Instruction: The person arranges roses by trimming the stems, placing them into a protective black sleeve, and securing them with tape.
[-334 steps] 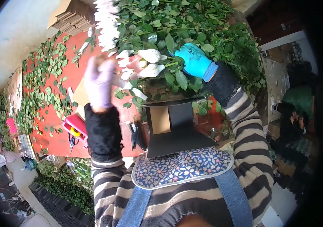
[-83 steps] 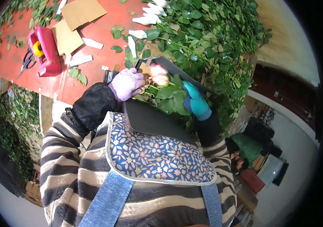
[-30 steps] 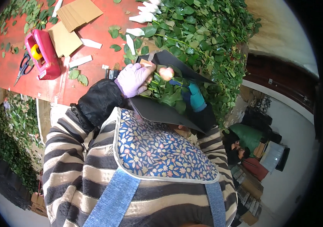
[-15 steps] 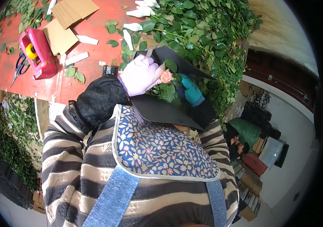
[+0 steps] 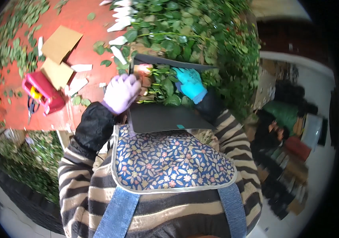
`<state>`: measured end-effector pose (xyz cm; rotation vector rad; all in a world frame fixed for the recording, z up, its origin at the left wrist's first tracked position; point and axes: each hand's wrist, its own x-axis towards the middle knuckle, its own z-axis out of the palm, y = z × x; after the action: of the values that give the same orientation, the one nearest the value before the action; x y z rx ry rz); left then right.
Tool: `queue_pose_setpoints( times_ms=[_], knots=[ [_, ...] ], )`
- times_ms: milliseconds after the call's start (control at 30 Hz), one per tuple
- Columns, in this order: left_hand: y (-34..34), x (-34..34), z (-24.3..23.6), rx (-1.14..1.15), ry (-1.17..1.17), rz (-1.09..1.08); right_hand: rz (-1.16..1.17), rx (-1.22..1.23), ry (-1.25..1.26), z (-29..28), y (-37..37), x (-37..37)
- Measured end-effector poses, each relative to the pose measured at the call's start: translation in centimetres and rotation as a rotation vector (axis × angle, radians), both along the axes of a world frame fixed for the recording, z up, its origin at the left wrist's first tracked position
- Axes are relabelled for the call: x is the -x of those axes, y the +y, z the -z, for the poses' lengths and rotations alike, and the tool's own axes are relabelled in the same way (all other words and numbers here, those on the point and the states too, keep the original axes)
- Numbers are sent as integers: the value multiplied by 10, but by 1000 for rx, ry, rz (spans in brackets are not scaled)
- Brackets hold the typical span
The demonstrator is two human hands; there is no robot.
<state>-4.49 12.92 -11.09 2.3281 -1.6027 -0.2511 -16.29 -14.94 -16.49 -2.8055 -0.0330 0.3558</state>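
Observation:
My left hand [image 5: 121, 94], in a lilac glove, has its fingers curled beside several pink-peach rose heads [image 5: 145, 70]; its fingertips are partly hidden, so what they grip cannot be made out. My right hand [image 5: 192, 84], in a teal glove, lies over the leafy rose stems [image 5: 165, 85] with fingers and thumb spread. These roses lie between two dark flaps, a near black flap [image 5: 163, 118] over my apron and a far black flap [image 5: 173, 62]. Between my hands, leaves cover most of the stems.
A pink tape dispenser [image 5: 46, 93], scissors [image 5: 31, 108] and brown cardboard pieces [image 5: 62, 43] lie on the red table [image 5: 92, 35] at left. White-wrapped buds [image 5: 122, 20] line the far side. Leafy stems [image 5: 205, 23] are heaped far right; another person [image 5: 268, 129] is beyond, at right.
My left hand has moved left off the pink rose, which was held between my hands. Pink rose heads now show inside the flaps. My right hand's fingers have spread; the view has shifted.

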Motion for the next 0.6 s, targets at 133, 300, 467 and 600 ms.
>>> queue_pose_setpoints(
  times_ms=[133, 300, 467, 600],
  knots=[
    [-36, -8, 2, -95, 70, 269, -70, -93, -115, 6, 1, -10],
    [-34, -11, 43, -136, -8, 240, -49, -199, -444, -37, -22, 28],
    [-46, 0, 49, 49, 167, 62, 553, -106, -584, -69, -60, 133],
    [-35, -3, 72, 60, 555, -112, 648, -10, -369, -37, -83, 157]
  ],
)
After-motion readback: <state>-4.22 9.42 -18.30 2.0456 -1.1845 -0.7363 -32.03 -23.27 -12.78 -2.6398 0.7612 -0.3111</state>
